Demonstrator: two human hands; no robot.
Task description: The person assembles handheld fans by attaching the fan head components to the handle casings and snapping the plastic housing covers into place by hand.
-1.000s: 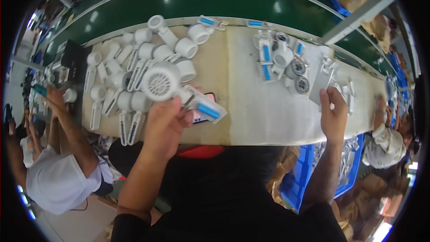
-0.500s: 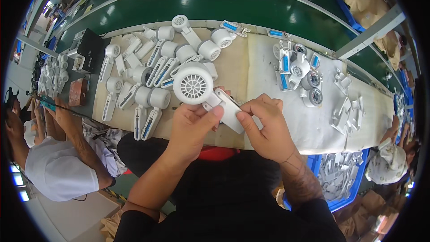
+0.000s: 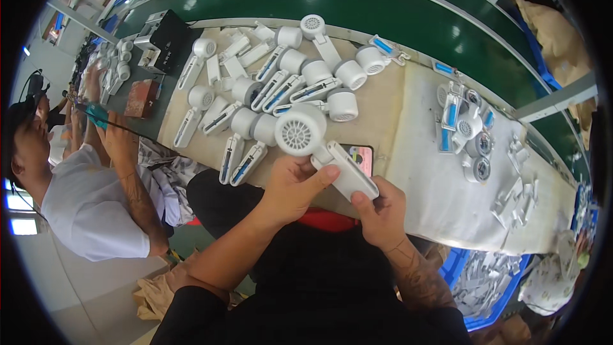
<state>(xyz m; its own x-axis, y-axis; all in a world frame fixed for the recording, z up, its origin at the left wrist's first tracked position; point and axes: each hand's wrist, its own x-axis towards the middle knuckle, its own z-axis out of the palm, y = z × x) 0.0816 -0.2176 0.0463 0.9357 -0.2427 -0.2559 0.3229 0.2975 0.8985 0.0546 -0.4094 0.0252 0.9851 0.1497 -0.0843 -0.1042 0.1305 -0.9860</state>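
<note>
A white handheld fan [image 3: 299, 133] with a round slotted grille is held over the front of the bench, its handle [image 3: 345, 171] slanting down to the right. My left hand [image 3: 288, 190] is closed around the joint between head and handle, the thumb lying across the handle. At the handle's lower end, my right hand [image 3: 385, 212] pinches it between thumb and fingers. Partly hidden behind the handle lies a phone-like thing [image 3: 363, 157] with a pink, lit-looking face. Just beyond the fan head stands another white fan head [image 3: 343, 106].
Several fans with open handles [image 3: 262, 92] crowd the bench's left side. Fan heads with blue cells [image 3: 469, 129] and loose white casings [image 3: 518, 202] lie right. A blue crate [image 3: 453, 267] of parts stands below. A co-worker [image 3: 96, 211] sits left, near a black machine [image 3: 167, 41].
My right hand has shifted from the handle's side edge to its lower end. The handle has turned slightly, and the phone-like thing now shows behind it. The whole view has swung left.
</note>
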